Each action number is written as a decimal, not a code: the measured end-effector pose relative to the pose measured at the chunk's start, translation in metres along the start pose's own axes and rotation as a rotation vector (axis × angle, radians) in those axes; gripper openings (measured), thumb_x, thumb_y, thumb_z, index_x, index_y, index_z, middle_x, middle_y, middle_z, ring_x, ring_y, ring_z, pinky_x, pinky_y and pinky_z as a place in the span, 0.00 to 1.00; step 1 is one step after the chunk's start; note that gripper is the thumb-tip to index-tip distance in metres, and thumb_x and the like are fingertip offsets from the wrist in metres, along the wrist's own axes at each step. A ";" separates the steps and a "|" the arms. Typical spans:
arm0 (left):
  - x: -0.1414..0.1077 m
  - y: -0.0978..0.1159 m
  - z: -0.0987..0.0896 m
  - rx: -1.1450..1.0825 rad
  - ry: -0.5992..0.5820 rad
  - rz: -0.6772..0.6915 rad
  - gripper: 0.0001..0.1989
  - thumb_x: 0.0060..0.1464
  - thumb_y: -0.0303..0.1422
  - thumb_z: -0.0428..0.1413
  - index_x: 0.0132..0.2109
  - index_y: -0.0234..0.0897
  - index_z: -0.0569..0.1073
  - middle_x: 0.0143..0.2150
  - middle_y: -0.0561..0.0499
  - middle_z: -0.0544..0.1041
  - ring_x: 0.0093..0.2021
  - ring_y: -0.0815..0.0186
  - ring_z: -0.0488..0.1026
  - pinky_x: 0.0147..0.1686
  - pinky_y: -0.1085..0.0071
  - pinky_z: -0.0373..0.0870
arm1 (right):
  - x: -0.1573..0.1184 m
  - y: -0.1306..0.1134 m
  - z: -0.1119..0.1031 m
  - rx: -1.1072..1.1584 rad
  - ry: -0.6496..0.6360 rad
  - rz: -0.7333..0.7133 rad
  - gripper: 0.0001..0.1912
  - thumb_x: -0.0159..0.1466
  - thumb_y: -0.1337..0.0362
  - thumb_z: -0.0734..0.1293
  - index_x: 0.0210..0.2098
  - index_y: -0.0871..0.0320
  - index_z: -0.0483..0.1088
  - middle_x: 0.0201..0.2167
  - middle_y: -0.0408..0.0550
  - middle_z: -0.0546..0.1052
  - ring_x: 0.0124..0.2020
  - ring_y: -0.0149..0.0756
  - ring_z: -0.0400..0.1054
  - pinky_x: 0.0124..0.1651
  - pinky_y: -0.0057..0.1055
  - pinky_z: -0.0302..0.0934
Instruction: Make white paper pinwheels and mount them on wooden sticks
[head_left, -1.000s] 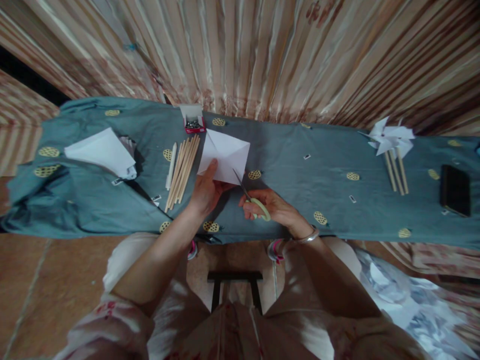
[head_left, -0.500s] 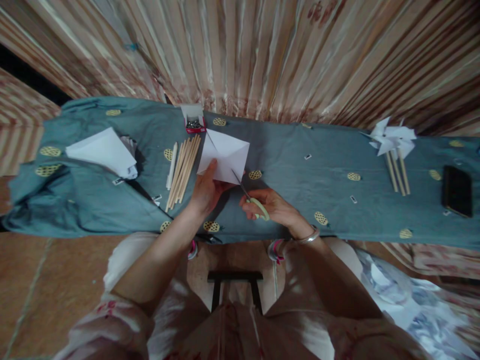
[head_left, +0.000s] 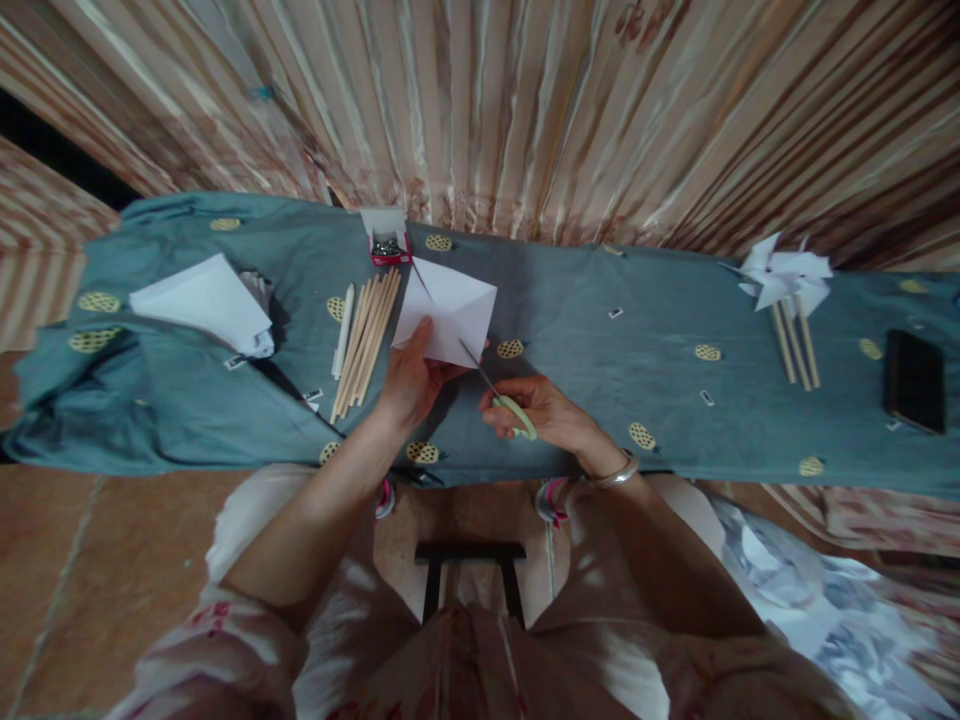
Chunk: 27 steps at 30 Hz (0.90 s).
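Note:
A square sheet of white paper (head_left: pixel 457 300) is pinched in my left hand (head_left: pixel 412 380), thumb on top and fingers beneath. A slit shows at its upper left corner. My right hand (head_left: pixel 540 408) grips a pair of scissors (head_left: pixel 516 415) by the pale green handles. Their blades reach the lower right part of the sheet; whether they are fully closed is hard to tell. Left of the sheet lie several wooden sticks (head_left: pixel 367 340) and a white pencil-like stick (head_left: pixel 344 330). Behind them stands a small red and white box (head_left: pixel 389 256) of metal pins.
A teal cloth (head_left: pixel 585 300) with pineapple prints covers the table. A stack of white paper (head_left: pixel 206 300) lies at left. White paper pinwheels (head_left: pixel 787 275) on sticks and a black phone (head_left: pixel 913 382) lie at right. A bag with white paper (head_left: pixel 840 620) is at lower right.
The paper and my left hand have shifted very slightly left. The scissors stay at the lower right of the sheet, with hardly any other movement.

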<state>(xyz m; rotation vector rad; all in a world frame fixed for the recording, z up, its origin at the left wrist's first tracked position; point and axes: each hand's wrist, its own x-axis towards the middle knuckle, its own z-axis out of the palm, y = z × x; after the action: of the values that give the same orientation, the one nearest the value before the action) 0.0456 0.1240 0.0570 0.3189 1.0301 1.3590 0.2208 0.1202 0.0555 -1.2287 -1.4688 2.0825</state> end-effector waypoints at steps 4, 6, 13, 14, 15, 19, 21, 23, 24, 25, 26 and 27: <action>0.001 -0.004 -0.002 -0.009 -0.005 0.002 0.15 0.65 0.34 0.52 0.57 0.39 0.71 0.40 0.48 0.82 0.39 0.60 0.82 0.37 0.66 0.81 | 0.000 -0.001 0.000 0.018 0.004 0.016 0.28 0.42 0.44 0.80 0.29 0.59 0.72 0.18 0.37 0.73 0.19 0.25 0.64 0.24 0.24 0.61; 0.000 -0.006 -0.001 -0.006 -0.003 -0.002 0.14 0.65 0.34 0.53 0.56 0.38 0.72 0.41 0.47 0.82 0.40 0.60 0.82 0.38 0.65 0.81 | 0.000 -0.001 0.000 0.018 0.003 0.009 0.28 0.42 0.43 0.79 0.29 0.59 0.72 0.18 0.38 0.73 0.19 0.25 0.64 0.24 0.24 0.60; -0.001 -0.005 0.000 -0.021 0.008 -0.019 0.16 0.64 0.36 0.55 0.57 0.39 0.71 0.43 0.48 0.83 0.43 0.59 0.82 0.42 0.62 0.81 | 0.001 0.003 -0.001 0.004 -0.001 -0.001 0.27 0.45 0.44 0.79 0.30 0.59 0.72 0.18 0.38 0.72 0.20 0.26 0.65 0.25 0.25 0.61; -0.001 -0.004 0.000 -0.022 0.004 -0.023 0.16 0.63 0.36 0.55 0.57 0.39 0.71 0.42 0.47 0.83 0.43 0.58 0.82 0.42 0.62 0.81 | 0.001 0.004 -0.002 0.005 -0.003 -0.001 0.27 0.44 0.45 0.79 0.30 0.59 0.72 0.18 0.38 0.72 0.20 0.26 0.64 0.24 0.25 0.61; -0.001 -0.004 0.000 -0.021 0.000 -0.029 0.16 0.63 0.37 0.56 0.57 0.39 0.71 0.42 0.47 0.83 0.43 0.58 0.82 0.42 0.61 0.81 | 0.001 0.004 -0.002 0.007 -0.003 -0.002 0.27 0.44 0.45 0.79 0.30 0.59 0.72 0.18 0.37 0.72 0.19 0.25 0.64 0.24 0.25 0.61; -0.002 -0.003 0.000 -0.019 -0.004 -0.040 0.16 0.63 0.37 0.56 0.56 0.39 0.71 0.40 0.48 0.83 0.41 0.57 0.83 0.43 0.61 0.81 | 0.002 0.005 -0.001 0.009 0.011 -0.014 0.26 0.44 0.45 0.79 0.29 0.59 0.73 0.17 0.38 0.72 0.19 0.25 0.63 0.23 0.25 0.60; -0.002 -0.004 0.001 -0.021 -0.003 -0.029 0.15 0.64 0.36 0.56 0.56 0.38 0.71 0.39 0.49 0.83 0.40 0.58 0.83 0.44 0.62 0.81 | 0.002 0.005 -0.001 0.007 0.018 -0.014 0.26 0.45 0.45 0.79 0.30 0.59 0.73 0.17 0.38 0.72 0.19 0.26 0.64 0.24 0.25 0.60; -0.004 -0.005 0.001 -0.023 0.002 -0.016 0.14 0.64 0.34 0.54 0.55 0.37 0.71 0.38 0.50 0.83 0.40 0.59 0.82 0.43 0.63 0.81 | 0.002 0.004 -0.001 0.007 0.019 -0.008 0.27 0.44 0.45 0.79 0.30 0.59 0.73 0.18 0.38 0.72 0.19 0.26 0.64 0.24 0.25 0.60; -0.004 -0.005 0.002 -0.022 0.003 -0.016 0.13 0.64 0.33 0.54 0.54 0.37 0.72 0.38 0.50 0.82 0.40 0.59 0.82 0.43 0.63 0.81 | 0.002 0.003 0.000 0.009 0.020 -0.005 0.27 0.44 0.45 0.79 0.30 0.59 0.73 0.18 0.38 0.72 0.20 0.25 0.64 0.24 0.25 0.60; -0.005 -0.005 0.002 -0.020 0.003 -0.019 0.13 0.64 0.33 0.55 0.54 0.37 0.72 0.38 0.50 0.82 0.40 0.59 0.82 0.42 0.63 0.81 | 0.002 0.003 0.000 0.012 0.020 -0.002 0.27 0.44 0.45 0.79 0.29 0.59 0.72 0.18 0.38 0.72 0.20 0.25 0.64 0.24 0.25 0.60; -0.005 -0.006 0.002 -0.017 0.002 -0.024 0.13 0.63 0.34 0.55 0.54 0.38 0.72 0.39 0.50 0.82 0.41 0.58 0.82 0.42 0.63 0.81 | 0.002 0.003 0.000 0.016 0.018 0.000 0.27 0.44 0.45 0.79 0.29 0.59 0.72 0.18 0.38 0.72 0.20 0.25 0.64 0.24 0.25 0.60; -0.005 -0.006 0.002 -0.011 -0.001 -0.029 0.13 0.63 0.34 0.56 0.54 0.38 0.72 0.39 0.49 0.82 0.42 0.58 0.82 0.42 0.62 0.81 | 0.002 0.003 0.000 0.020 0.020 0.001 0.27 0.43 0.45 0.79 0.29 0.59 0.72 0.18 0.37 0.72 0.20 0.25 0.63 0.24 0.24 0.60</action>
<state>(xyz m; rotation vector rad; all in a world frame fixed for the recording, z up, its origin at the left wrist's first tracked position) 0.0516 0.1182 0.0555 0.2950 1.0229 1.3378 0.2204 0.1202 0.0523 -1.2391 -1.4355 2.0741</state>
